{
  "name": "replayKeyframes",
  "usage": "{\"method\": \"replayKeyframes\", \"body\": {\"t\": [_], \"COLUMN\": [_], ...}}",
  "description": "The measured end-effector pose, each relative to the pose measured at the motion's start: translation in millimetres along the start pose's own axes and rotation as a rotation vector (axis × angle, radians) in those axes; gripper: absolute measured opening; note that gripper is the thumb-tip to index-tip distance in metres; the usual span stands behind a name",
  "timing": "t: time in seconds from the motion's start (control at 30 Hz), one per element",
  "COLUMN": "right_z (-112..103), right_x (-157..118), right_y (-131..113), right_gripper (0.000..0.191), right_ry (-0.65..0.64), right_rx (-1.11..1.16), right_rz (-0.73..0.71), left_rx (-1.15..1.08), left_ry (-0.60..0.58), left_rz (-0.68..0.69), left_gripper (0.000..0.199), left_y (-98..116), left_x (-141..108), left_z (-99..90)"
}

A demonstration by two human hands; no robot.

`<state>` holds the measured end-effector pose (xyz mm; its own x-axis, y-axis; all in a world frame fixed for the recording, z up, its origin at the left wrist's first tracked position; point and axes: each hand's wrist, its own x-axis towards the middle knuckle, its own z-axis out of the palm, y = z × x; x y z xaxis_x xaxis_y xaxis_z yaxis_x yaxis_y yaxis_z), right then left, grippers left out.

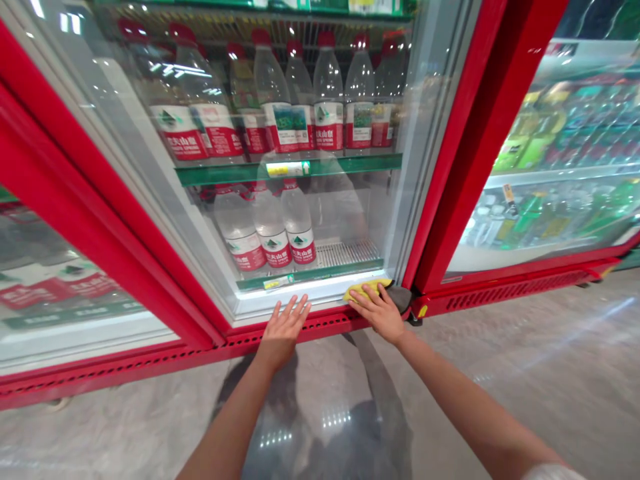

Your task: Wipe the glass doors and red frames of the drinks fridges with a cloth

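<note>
My right hand point(381, 316) presses a yellow and grey cloth point(399, 298) against the lower right corner of a red-framed glass door point(345, 220). Its fingers lie over the yellow side, and the grey side sticks out to the right. To the left, my left hand point(284, 328) has its fingers spread at the door's bottom edge, with nothing in it. Whether its fingertips touch the glass, I cannot tell. Behind the glass stand water bottles point(274, 233) with red and white labels, on a lower and an upper shelf.
Another red-framed cooler point(525, 287) with drinks stands close on the right. A further glass panel point(75, 320) adjoins on the left. Below runs a red perforated base strip point(240, 343), above a shiny grey floor point(330, 407).
</note>
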<state>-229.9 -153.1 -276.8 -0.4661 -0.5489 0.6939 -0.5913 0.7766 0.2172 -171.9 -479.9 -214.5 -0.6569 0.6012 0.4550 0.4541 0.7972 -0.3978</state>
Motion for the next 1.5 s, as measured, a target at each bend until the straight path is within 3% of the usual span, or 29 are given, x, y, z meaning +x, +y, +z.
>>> {"method": "replayKeyframes", "body": {"t": [0.1,0.2,0.3,0.4,0.53,0.67,0.77,0.87,0.97,1.1,1.23,1.37,1.5], "right_z": [-6.8,-4.9,2.2,3.5,-2.3,0.6,6.5,4.5,-7.7,-20.5,-22.1,-35.5,-48.5], "right_x": [10.3,36.3,42.1,21.9,10.5,37.4,44.3,29.3,20.4,43.9,62.5,63.8,87.3], "right_y": [2.0,-14.4,-27.5,-20.7,-9.2,-32.1,-45.5,-36.0,-19.7,-22.5,-29.6,-13.3,-21.8], "right_gripper": [0.062,0.065,0.06,0.053,0.056,0.057,0.055,0.055,0.058,0.063,0.055,0.048,0.055], "right_ry": [0.045,0.089,0.048,-0.004,0.003,0.067,0.058,-0.009,-0.039,-0.051,-0.11,-0.174,-0.155], "right_rx": [0.021,0.049,0.063,0.073,0.042,0.006,0.034,0.086,0.078,0.034,0.042,0.04,-0.022], "right_rz": [0.131,0.181,0.061,-0.103,-0.022,0.07,0.005,-0.11,-0.097,0.002,-0.185,-0.357,-0.213], "left_rx": [0.013,0.017,-0.001,0.0,0.024,0.036,0.043,0.033,0.001,-0.056,-0.133,-0.173,-0.222], "left_ry": [-0.011,-0.009,-0.004,-0.025,-0.075,-0.126,-0.172,-0.186,-0.147,-0.065,-0.003,0.046,0.1], "left_rz": [-0.022,-0.037,-0.052,-0.051,-0.095,-0.123,-0.118,-0.126,-0.156,-0.175,-0.154,-0.253,-0.295], "left_gripper": [0.072,0.074,0.076,0.076,0.074,0.074,0.075,0.076,0.074,0.076,0.079,0.082,0.085], "left_y": [-5.0,-8.4,-8.6,-9.0,-13.7,-18.8,-20.9,-22.4,-23.1,-18.5,-10.2,-7.8,-11.4], "left_x": [-4.1,-7.5,-9.1,-11.3,-19.5,-29.6,-33.9,-35.7,-37.0,-38.5,-36.2,-29.6,-26.8], "left_z": [-5.1,-6.7,-6.2,-8.0,-13.4,-16.8,-18.6,-19.2,-15.4,-3.2,7.6,8.2,6.0]}}
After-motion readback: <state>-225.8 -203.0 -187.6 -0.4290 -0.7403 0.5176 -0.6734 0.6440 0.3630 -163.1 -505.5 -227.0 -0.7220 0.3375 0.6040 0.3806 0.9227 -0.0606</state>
